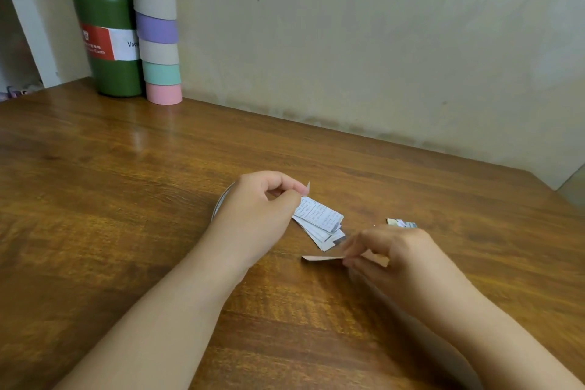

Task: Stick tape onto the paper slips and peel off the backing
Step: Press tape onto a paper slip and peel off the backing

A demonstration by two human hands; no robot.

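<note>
A small fanned pile of printed paper slips (pixel 319 219) lies on the wooden table (pixel 126 184) near the middle. My left hand (pixel 259 209) hovers just left of the pile and pinches a tiny white scrap (pixel 307 187) between thumb and forefinger. A roll of tape (pixel 220 203) peeks out from behind that hand, mostly hidden. My right hand (pixel 392 253) sits lower right of the pile and pinches one end of a single paper slip (pixel 321 258), which sticks out to the left, just above the table.
Another small printed scrap (pixel 402 223) lies beyond my right hand. At the back left corner stand a green flask (pixel 107 41) and a tall stack of pastel rolls (pixel 158 25) against the wall. The table's right edge falls away at the far right.
</note>
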